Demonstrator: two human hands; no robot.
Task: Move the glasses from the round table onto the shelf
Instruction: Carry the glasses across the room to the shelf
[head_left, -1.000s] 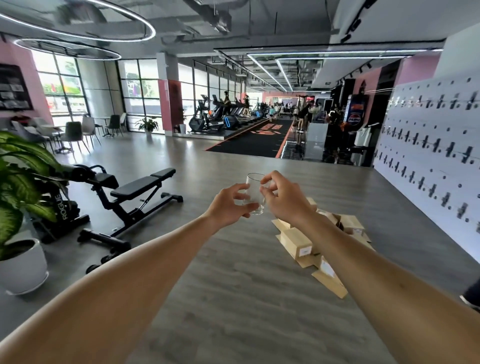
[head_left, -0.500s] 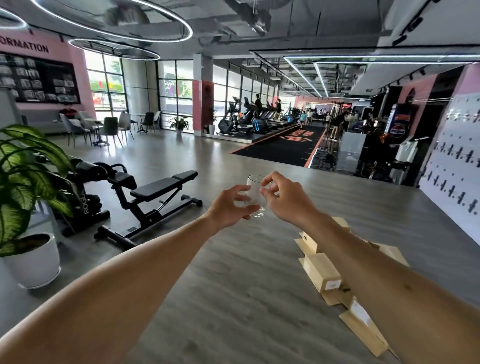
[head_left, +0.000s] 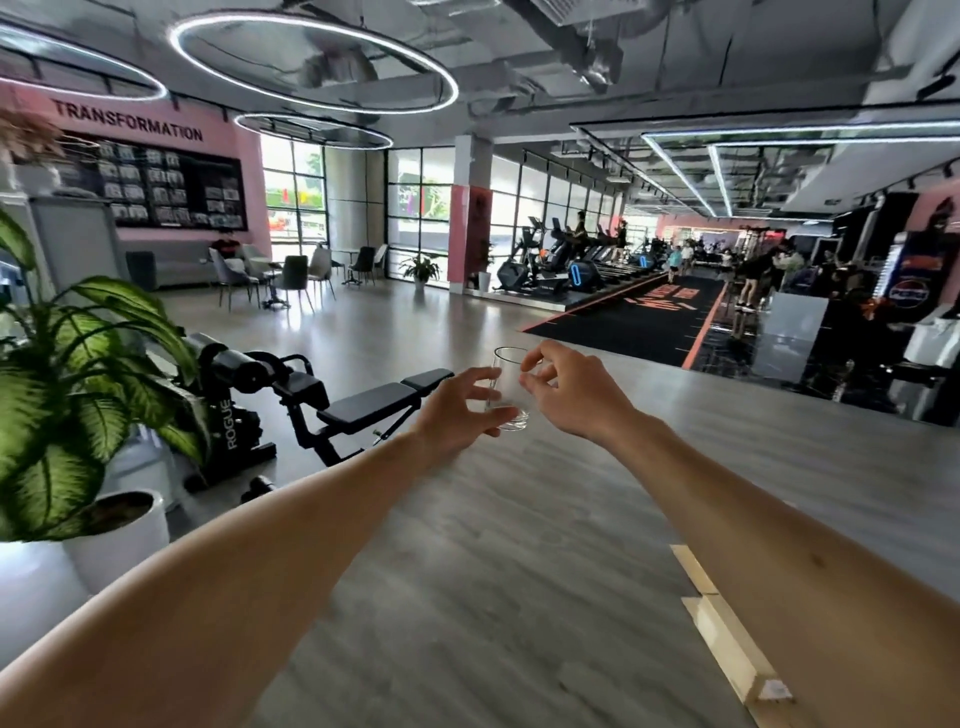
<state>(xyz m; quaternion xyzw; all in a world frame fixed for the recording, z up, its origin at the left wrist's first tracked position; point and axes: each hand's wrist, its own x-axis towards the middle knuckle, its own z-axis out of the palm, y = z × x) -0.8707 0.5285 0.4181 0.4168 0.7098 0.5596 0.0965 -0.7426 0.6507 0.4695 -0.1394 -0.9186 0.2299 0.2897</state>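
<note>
Clear glass (head_left: 506, 387) upright between left hand (head_left: 457, 415) and right hand (head_left: 569, 392), above grey floor (head_left: 493, 571).

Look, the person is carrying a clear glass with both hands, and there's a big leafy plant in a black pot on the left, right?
Almost. In the head view both hands, left hand and right hand, do hold the clear glass, and the plant is on the left, but its pot is white, not black.

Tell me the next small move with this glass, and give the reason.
Probably carry on walking with the glass held upright. It is in the air between the left hand and the right hand, fingers round its sides, over open floor. No shelf shows here, so there is nowhere to set it down yet.
</note>
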